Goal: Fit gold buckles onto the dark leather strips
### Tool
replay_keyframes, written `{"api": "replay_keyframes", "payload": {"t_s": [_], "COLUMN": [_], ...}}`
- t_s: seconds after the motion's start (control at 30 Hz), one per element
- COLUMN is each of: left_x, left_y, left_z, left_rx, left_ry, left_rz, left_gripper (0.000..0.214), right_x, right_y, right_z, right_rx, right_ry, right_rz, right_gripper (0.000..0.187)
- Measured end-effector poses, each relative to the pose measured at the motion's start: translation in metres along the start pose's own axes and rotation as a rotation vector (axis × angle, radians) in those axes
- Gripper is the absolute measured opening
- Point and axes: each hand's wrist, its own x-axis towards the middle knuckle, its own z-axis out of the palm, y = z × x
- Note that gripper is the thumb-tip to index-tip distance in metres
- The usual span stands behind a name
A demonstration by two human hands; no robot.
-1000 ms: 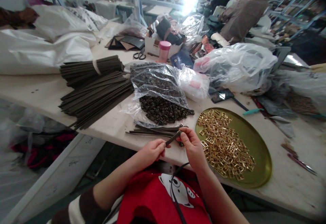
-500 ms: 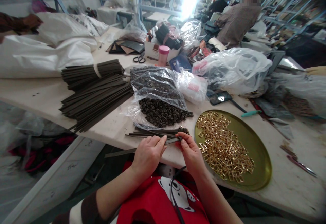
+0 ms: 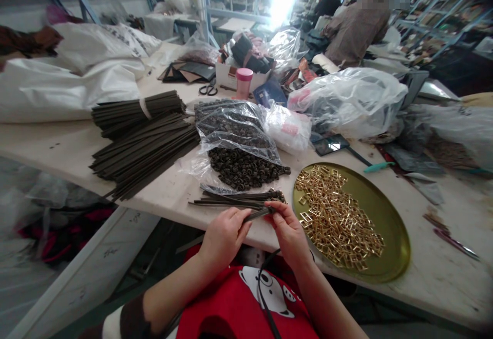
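Note:
A narrow dark strap (image 3: 256, 214) stretches between my two hands at the table's front edge. My left hand (image 3: 225, 233) is closed around its length, and a tail of it shows dimly beyond the wrist. At the strap's right end, my right hand (image 3: 287, 228) pinches it between thumb and fingers; the fingertips hide the detail there. Just behind lies a small pile of straps (image 3: 227, 199) with gold buckles at the right end. Farther back, small dark loops (image 3: 246, 169) spill from a clear plastic bag (image 3: 234, 123). Close to my right hand, gold rectangular buckles (image 3: 339, 221) cover much of a round tray (image 3: 398, 246).
Bundles of dark strips (image 3: 142, 144) lie on the left of the table. Behind are scissors (image 3: 208, 90), a pink-lidded jar (image 3: 244, 83) and plastic bags (image 3: 346, 100). A phone (image 3: 330, 145) and a teal-handled tool (image 3: 378, 167) lie beyond the tray. A person (image 3: 356, 28) stands at the back.
My left hand has turned slightly on the strap, and the strap's tail has swung lower and shows less. My right hand keeps its pinch. The view has shifted a little.

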Motion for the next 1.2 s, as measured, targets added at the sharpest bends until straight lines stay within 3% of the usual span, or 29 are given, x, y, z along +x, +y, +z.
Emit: {"api": "replay_keyframes", "payload": {"t_s": [0.53,0.83,1.07,1.2], "left_x": [0.0017,0.0011,-0.0009,-0.001], "left_y": [-0.0015,-0.0044,-0.0048,-0.0061], "left_z": [0.0013,-0.0038,0.0017,0.0014], "left_rx": [-0.155,-0.415,-0.425,-0.483], "left_ry": [-0.107,-0.192,-0.211,-0.235], "left_rz": [-0.14,-0.221,-0.254,-0.269], "left_gripper": [0.027,0.023,0.015,0.013], "right_x": [-0.0007,-0.0037,-0.0079,-0.0038], "right_y": [0.0092,0.0062,0.0072,0.0084], "right_z": [-0.0054,-0.0046,-0.0015,-0.0022], "right_rx": [0.048,-0.045,-0.101,0.074], "right_ry": [0.037,0.022,0.08,0.129], "right_rz": [0.089,0.108,0.066,0.092], "right_gripper": [0.021,0.028,0.025,0.021]}}
